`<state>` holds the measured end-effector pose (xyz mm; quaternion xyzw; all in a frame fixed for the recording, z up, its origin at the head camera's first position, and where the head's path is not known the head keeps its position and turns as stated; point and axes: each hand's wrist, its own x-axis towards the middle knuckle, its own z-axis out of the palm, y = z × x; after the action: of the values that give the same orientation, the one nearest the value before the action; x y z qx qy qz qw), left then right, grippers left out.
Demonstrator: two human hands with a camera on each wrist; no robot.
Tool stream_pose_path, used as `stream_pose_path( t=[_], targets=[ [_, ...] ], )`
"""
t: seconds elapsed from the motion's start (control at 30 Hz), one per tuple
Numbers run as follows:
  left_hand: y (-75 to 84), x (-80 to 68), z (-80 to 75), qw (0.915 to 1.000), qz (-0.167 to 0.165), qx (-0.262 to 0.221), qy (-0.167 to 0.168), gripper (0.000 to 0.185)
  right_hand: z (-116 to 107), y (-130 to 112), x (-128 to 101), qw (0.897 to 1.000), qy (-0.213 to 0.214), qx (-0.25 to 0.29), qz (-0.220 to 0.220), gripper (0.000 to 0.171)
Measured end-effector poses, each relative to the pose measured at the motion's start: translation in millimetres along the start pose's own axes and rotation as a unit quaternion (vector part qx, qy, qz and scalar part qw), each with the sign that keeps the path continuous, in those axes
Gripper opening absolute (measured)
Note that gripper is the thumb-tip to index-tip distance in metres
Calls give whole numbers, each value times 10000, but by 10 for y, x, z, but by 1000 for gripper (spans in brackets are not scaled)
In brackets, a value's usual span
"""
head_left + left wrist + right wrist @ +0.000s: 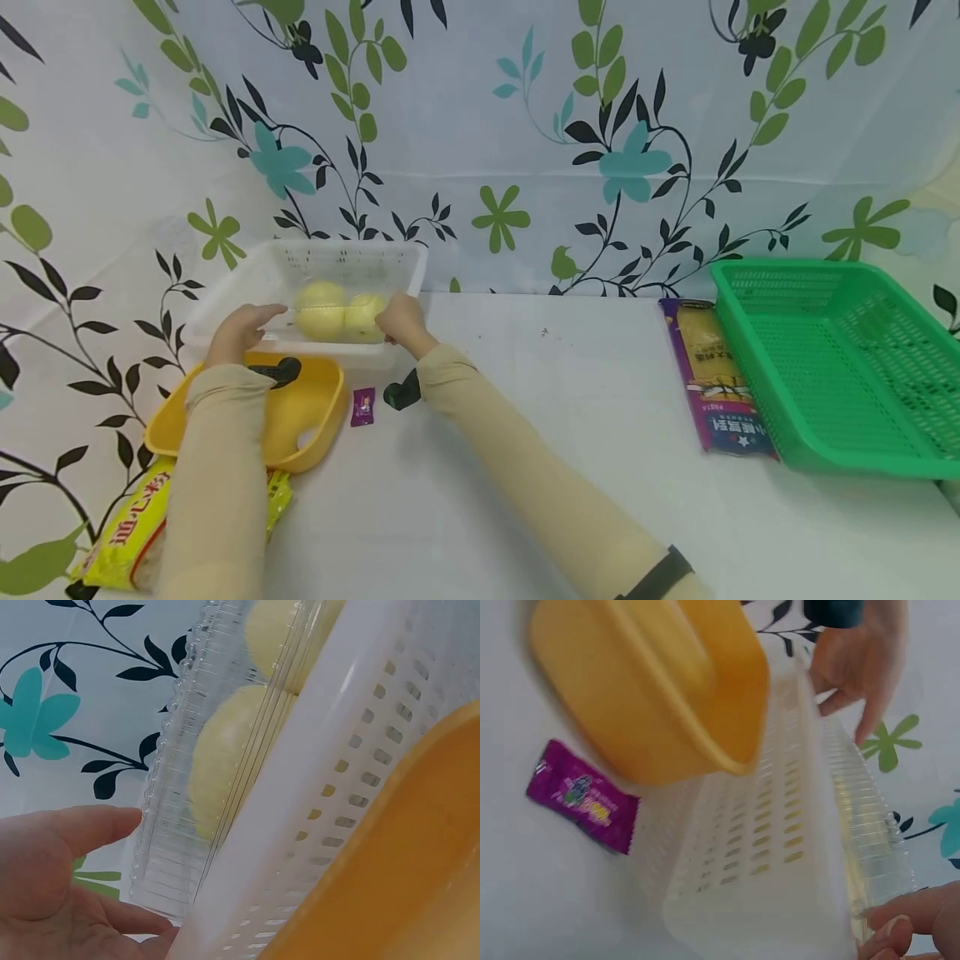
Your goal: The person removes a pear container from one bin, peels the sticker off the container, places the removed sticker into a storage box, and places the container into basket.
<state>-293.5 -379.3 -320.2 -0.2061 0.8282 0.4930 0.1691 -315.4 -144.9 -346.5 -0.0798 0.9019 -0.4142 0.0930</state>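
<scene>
A clear plastic box [161,862] with pale yellow round pieces [321,315] inside sits in the white perforated basket [375,358], at the back left of the table. At the box's left end is my left hand [238,335], its thumb extended and fingers spread around the end in the left wrist view. My right hand [407,325] pinches the box's right end with thumb and curled fingers, which show at its corner in the right wrist view.
A yellow bin [322,425] stands before the basket, with a small purple packet [363,407] beside it. A yellow bag [131,533] lies front left, partly behind my left sleeve. At right, a purple pasta package [716,375] lies against a green basket [817,442].
</scene>
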Motion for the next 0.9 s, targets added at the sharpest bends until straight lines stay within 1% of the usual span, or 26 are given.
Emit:
stream_pose_path(
  t=[0.1,0.17,0.27,0.33,0.43,0.5,0.57,0.67,0.77,0.83,0.87,0.9],
  targets=[
    [58,1,66,9984,-20,556,-131,79,-10,37,-43,9993,140,-291,-172,18],
    [79,-7,88,9939,61,1103,-59,82,-13,28,-66,9987,157,-388,-299,19],
    [107,-19,132,9834,199,1796,137,85,-32,7,-93,9950,93,-811,-567,31],
    [119,-31,153,9785,226,2037,226,87,-47,-4,-109,9910,21,-1124,-727,37],
    [118,-39,169,9808,140,1936,213,87,-46,-4,-124,9802,21,-1746,-932,36],
    [112,-37,177,9817,81,1891,209,87,-23,-1,-134,9746,73,-2030,-947,29],
    [102,-28,182,9811,42,1920,224,84,12,-1,-143,9666,130,-2358,-998,20],
    [89,-13,208,9786,31,2036,312,81,67,-1,-152,9613,189,-2592,-917,10],
    [75,0,238,9781,-9,2036,437,80,118,2,-109,9606,100,-2686,-709,9],
    [70,9,256,9761,-3,2095,576,79,159,19,-44,9587,6,-2776,-627,10],
    [69,11,264,9746,25,2148,635,78,240,95,74,9572,159,-2774,-815,10],
    [70,14,271,9726,75,2215,703,77,254,112,117,9568,166,-2775,-854,10]
  ],
)
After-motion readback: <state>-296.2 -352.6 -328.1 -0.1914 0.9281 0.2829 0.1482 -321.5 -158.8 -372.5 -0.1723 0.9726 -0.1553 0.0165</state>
